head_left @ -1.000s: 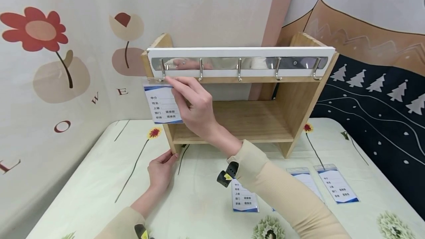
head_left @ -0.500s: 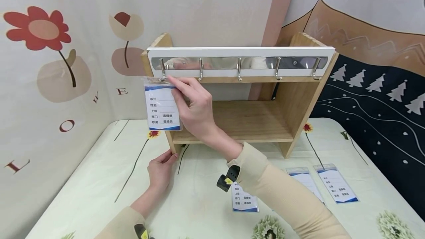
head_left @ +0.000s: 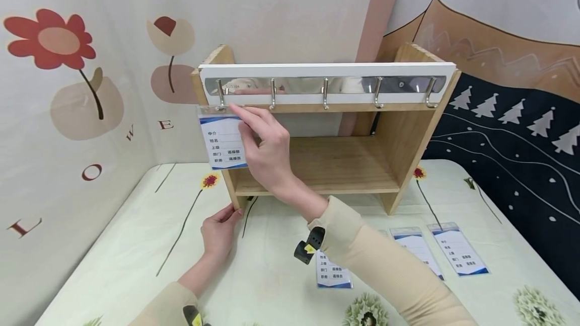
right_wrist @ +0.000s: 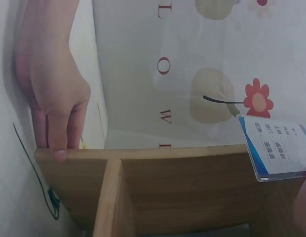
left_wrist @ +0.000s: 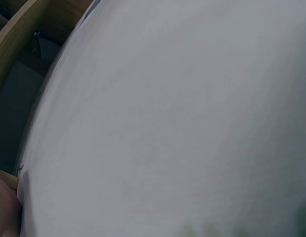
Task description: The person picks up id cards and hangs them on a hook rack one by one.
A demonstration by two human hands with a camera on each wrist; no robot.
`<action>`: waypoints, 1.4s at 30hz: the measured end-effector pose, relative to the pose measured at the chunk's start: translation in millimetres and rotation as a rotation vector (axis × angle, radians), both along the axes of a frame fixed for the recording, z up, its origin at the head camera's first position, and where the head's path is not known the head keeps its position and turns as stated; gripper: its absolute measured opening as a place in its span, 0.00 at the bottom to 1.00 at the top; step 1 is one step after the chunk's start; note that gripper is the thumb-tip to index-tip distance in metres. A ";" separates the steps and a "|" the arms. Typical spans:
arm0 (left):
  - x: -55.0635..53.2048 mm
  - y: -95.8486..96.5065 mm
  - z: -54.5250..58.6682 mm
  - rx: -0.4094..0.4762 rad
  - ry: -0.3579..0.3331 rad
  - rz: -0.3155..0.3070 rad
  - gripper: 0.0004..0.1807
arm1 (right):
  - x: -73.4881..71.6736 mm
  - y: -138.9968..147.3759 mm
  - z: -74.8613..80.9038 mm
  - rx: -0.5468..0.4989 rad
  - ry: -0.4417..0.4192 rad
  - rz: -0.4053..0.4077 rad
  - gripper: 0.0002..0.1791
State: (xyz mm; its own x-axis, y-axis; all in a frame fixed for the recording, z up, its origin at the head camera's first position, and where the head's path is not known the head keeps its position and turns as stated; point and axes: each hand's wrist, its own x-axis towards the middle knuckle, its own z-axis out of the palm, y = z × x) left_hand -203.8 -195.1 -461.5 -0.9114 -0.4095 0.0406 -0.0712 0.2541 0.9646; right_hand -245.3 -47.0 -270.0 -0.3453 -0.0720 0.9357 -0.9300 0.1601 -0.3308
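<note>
With thumb and fingertips my right hand (head_left: 268, 149) pinches the top right of a clear-sleeved name badge (head_left: 222, 144), white with blue bands. The badge's top edge is at the lower end of the leftmost metal hook (head_left: 220, 92), and its lower part tilts. That hook is on a white rail (head_left: 326, 70) across the front of a small wooden shelf (head_left: 335, 165). Down at the shelf's front left foot, my left hand (head_left: 218, 235) grips the wood. In the right wrist view the left thumb (right_wrist: 59, 154) lies over the side panel's edge.
On the floral tablecloth (head_left: 149, 245) to the right lie several more badges, among them one badge (head_left: 459, 250) at the far right and another badge (head_left: 334, 270) partly under my right forearm. More hooks, such as the middle hook (head_left: 325, 94), line the rail. Printed curtains stand behind.
The badge's lower part swings down, then tilts up again, while its top stays at the leftmost hook. My right hand barely shifts, and my left hand keeps its grip on the shelf foot.
</note>
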 end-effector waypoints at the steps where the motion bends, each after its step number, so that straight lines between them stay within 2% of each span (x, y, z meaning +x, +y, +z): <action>1: -0.1 -0.4 -0.3 0.005 0.003 0.000 0.19 | 0.2 0.4 -1.5 -0.009 0.000 0.006 0.16; 5: 0.2 -1.7 -0.8 0.005 0.012 0.003 0.19 | 0.8 4.6 -8.1 -0.023 -0.005 0.029 0.17; 10: 0.8 -1.8 -0.5 -0.004 0.022 0.001 0.18 | 6.2 20.4 -18.5 0.024 -0.032 0.048 0.17; 16: 0.8 0.3 0.7 -0.007 0.017 -0.019 0.19 | 16.8 59.3 -40.8 0.129 -0.043 0.052 0.18; 22: 1.5 1.3 2.9 0.001 0.020 -0.026 0.19 | 28.8 99.8 -65.3 0.210 -0.123 0.079 0.21; 26: 2.1 1.0 3.3 -0.003 0.030 -0.017 0.18 | 31.9 121.3 -76.9 0.223 -0.134 0.091 0.23; 32: 1.9 2.4 0.8 -0.003 0.032 -0.012 0.18 | 34.3 150.6 -90.9 0.220 -0.148 0.062 0.24; 34: 1.8 2.6 0.0 0.002 0.037 -0.017 0.18 | 36.3 159.7 -98.1 0.233 -0.191 0.056 0.25; 36: 1.6 2.7 -0.5 0.003 0.037 -0.023 0.18 | 39.7 168.3 -107.0 0.260 -0.269 0.046 0.25; 42: -0.8 0.4 -0.7 0.006 0.032 -0.020 0.19 | 52.1 186.5 -133.9 0.399 -0.627 0.040 0.32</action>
State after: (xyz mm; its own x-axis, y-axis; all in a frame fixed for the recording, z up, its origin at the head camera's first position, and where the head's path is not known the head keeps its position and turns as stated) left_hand -204.5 -194.7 -462.2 -0.9176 -0.3917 0.0677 -0.0350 0.2493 0.9678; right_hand -193.2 139.5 -403.9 -0.7960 -0.3889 0.4638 -0.5933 0.3494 -0.7252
